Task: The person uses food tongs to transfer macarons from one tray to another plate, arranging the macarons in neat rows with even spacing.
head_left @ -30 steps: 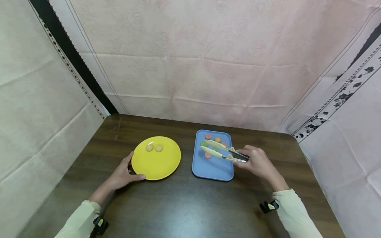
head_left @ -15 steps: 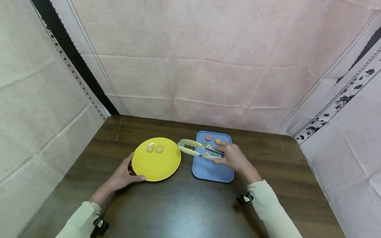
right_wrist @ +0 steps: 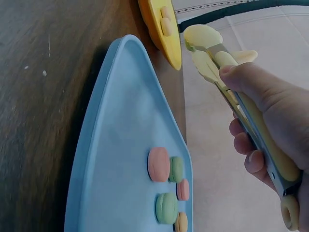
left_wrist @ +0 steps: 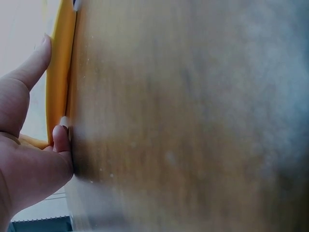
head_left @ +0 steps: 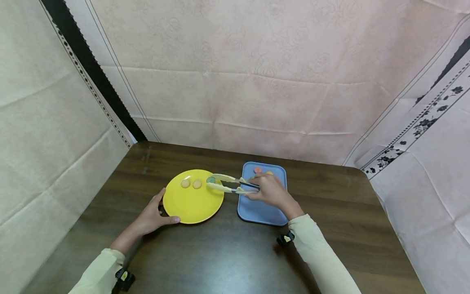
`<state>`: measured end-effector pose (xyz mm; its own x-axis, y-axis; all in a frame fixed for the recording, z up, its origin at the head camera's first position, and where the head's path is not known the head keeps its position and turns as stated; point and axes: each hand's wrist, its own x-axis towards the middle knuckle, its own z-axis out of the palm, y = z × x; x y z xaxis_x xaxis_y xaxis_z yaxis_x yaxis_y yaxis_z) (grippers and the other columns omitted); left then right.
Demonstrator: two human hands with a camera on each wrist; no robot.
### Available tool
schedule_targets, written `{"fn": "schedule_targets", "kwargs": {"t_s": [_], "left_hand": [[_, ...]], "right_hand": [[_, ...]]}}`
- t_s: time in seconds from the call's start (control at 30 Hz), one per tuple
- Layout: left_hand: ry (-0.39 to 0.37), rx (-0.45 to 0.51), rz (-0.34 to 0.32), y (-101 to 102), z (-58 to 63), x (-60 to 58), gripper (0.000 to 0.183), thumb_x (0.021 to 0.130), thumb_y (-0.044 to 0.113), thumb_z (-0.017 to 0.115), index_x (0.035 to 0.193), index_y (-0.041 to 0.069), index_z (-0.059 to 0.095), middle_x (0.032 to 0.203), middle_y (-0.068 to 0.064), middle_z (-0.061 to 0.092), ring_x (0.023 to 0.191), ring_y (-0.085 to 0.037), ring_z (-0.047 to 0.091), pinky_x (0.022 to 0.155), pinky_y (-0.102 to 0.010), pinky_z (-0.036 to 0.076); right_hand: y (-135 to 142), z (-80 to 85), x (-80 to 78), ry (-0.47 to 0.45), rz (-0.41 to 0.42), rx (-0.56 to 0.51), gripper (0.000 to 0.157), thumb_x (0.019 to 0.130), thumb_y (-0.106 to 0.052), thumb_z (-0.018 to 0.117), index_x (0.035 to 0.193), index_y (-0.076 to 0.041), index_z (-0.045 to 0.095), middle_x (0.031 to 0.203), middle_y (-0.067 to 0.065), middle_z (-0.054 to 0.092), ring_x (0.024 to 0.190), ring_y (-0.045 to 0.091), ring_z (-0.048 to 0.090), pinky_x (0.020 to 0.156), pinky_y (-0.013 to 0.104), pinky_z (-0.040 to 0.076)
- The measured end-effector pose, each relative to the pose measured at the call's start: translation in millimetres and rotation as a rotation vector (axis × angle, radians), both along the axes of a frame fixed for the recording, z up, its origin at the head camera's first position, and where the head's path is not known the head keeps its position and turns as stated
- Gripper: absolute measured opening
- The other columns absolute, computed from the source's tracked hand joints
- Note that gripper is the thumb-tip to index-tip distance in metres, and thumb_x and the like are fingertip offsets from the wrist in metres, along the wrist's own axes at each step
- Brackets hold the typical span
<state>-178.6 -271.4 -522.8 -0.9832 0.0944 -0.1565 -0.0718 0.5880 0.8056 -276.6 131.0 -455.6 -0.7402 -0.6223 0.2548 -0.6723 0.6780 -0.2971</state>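
Sheet-Walled Recording Booth

Creased, rose-patterned sheeting [head_left: 235, 81] hangs behind this wood-grain table [head_left: 227, 257], pale side sheets [head_left: 55, 143] wall it in, and black wrist cameras [head_left: 127, 282] are being worn. Home or lab beyond, I can't tell.

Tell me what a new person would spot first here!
Probably the bright yellow plate on the table, with two tan macarons on it and the left hand at its rim. Next, the tongs in the right hand, holding a green macaron above the plate's edge. Then the blue tray to the right, with colourful macarons.
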Motion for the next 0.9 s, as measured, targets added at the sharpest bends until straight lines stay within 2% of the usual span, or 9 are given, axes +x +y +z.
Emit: {"fn": "schedule_targets", "kwargs": {"t_s": [0.1, 0.23, 0.43, 0.6, 0.8, 0.9], "left_hand": [[-0.001, 0.002, -0.003, 0.7, 1.5, 0.7, 0.13, 0.079, 0.037, 0.09, 0.161, -0.004, -0.001, 0.159, -0.035, 0.016, 0.134, -0.047, 0.041, 0.103, -0.058, 0.045], [0.001, 0.004, -0.003, 0.9, 0.8, -0.1, 0.129, 0.08, 0.038, 0.09, 0.161, -0.004, -0.001, 0.159, -0.034, 0.016, 0.133, -0.046, 0.042, 0.102, -0.056, 0.046], [-0.005, 0.002, 0.0, 1.4, -0.4, -1.0, 0.13, 0.079, 0.04, 0.089, 0.162, -0.003, -0.001, 0.159, -0.034, 0.016, 0.133, -0.045, 0.042, 0.102, -0.056, 0.046], [-0.005, 0.001, -0.001, 1.0, -1.0, -0.9, 0.13, 0.079, 0.039, 0.09, 0.161, -0.004, -0.002, 0.159, -0.035, 0.016, 0.133, -0.046, 0.042, 0.102, -0.057, 0.046], [-0.012, 0.0, 0.006, -0.5, -0.8, -1.2, 0.131, 0.078, 0.041, 0.09, 0.162, -0.002, -0.001, 0.16, -0.034, 0.015, 0.135, -0.047, 0.041, 0.104, -0.059, 0.044], [-0.015, -0.004, 0.005, -1.5, -0.2, -1.0, 0.131, 0.079, 0.042, 0.089, 0.162, -0.003, -0.002, 0.16, -0.034, 0.015, 0.135, -0.047, 0.04, 0.104, -0.059, 0.044]], "right_hand": [[-5.6, -3.1, -2.3, -0.038, -0.012, 0.012, 0.039, 0.08, -0.035, 0.087, 0.11, -0.01, 0.081, 0.102, -0.002, 0.074, 0.075, 0.005, 0.058, 0.067, 0.028, 0.045], [-10.4, -6.8, -4.4, -0.068, 0.002, 0.013, 0.041, 0.082, -0.033, 0.086, 0.114, -0.007, 0.079, 0.097, -0.001, 0.071, 0.077, 0.009, 0.062, 0.067, 0.025, 0.051], [-14.2, -6.6, -4.7, -0.046, 0.016, 0.055, 0.039, 0.082, -0.033, 0.086, 0.111, -0.008, 0.08, 0.093, -0.003, 0.068, 0.076, 0.009, 0.062, 0.063, 0.023, 0.051], [-15.1, -8.2, -5.9, -0.047, 0.002, 0.072, 0.041, 0.081, -0.034, 0.087, 0.112, -0.009, 0.08, 0.092, -0.002, 0.067, 0.072, 0.005, 0.056, 0.061, 0.021, 0.049], [-10.5, -7.2, -4.5, -0.083, 0.003, 0.035, 0.041, 0.082, -0.032, 0.086, 0.114, -0.006, 0.079, 0.094, 0.004, 0.07, 0.071, 0.008, 0.054, 0.06, 0.023, 0.048], [-4.0, -4.5, -1.2, -0.071, -0.006, -0.012, 0.041, 0.081, -0.032, 0.086, 0.113, -0.007, 0.079, 0.101, 0.004, 0.074, 0.077, 0.008, 0.059, 0.066, 0.027, 0.05]]}}
